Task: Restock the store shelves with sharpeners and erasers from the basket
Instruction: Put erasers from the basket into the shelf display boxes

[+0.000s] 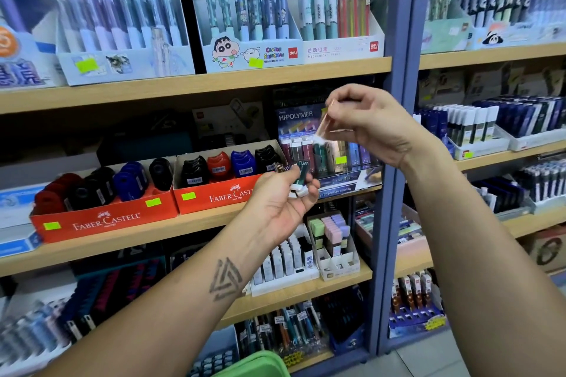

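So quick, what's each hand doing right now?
Left hand: closed, holding a few small erasers, one with a dark green sleeve.
Right hand: closed, pinching one pinkish-brown eraser in front of the Hi-Polymer display.

The right hand [369, 122] pinches a pink-sleeved eraser [325, 124] before the Hi-Polymer display [309, 144]. At seven o'clock from it, the left hand [280, 199] grips several sleeved erasers [298, 179]. A green basket [255, 366] shows at six o'clock.

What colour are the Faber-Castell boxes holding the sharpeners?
Red with white lettering, seen in the head view: the Faber-Castell boxes.
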Demonstrator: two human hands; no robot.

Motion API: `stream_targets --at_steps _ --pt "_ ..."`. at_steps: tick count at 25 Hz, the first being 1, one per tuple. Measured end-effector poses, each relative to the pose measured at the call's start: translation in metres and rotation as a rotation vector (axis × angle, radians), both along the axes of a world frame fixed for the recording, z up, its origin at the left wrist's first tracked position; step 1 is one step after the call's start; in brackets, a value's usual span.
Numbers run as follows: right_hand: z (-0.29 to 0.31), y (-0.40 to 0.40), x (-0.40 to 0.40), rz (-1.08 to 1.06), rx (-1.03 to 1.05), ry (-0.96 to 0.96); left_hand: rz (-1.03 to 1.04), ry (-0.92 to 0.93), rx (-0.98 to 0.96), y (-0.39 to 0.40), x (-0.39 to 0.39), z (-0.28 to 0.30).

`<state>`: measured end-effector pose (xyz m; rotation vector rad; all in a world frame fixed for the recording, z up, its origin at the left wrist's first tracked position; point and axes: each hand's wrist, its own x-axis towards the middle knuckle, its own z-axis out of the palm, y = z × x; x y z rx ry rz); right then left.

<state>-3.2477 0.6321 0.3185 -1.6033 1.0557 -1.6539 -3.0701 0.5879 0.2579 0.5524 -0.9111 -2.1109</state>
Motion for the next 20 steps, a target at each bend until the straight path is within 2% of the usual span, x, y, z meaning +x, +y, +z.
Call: stream_targets --at_steps 2,7,12,16,18,20 --pt "-0.006 -0.005 -0.011 -0.167 -0.032 -0.018 -0.012 -0.026 -0.017 0.002 0.001 -0.002" --pt "-0.016 -0.013 -0.029 -0.736 0.058 0.533 -0.015 -0.066 -0.059 0.006 -0.002 -0.003" --pt "-0.017 -0.017 -0.027 -0.669 0.146 0.784 -0.022 -0.089 -0.081 0.007 -0.001 -0.005" --pt "-0.007 -0.016 -0.025 -0.702 0.176 0.899 -0.013 -0.091 -0.102 0.01 0.001 -0.007" --pt "-0.003 -0.017 -0.021 -0.704 0.135 0.981 -0.013 -0.073 -0.103 0.011 0.001 -0.008" --pt "-0.005 -0.021 -0.016 -0.695 0.097 0.975 -0.013 -0.059 -0.111 0.012 0.001 -0.009"
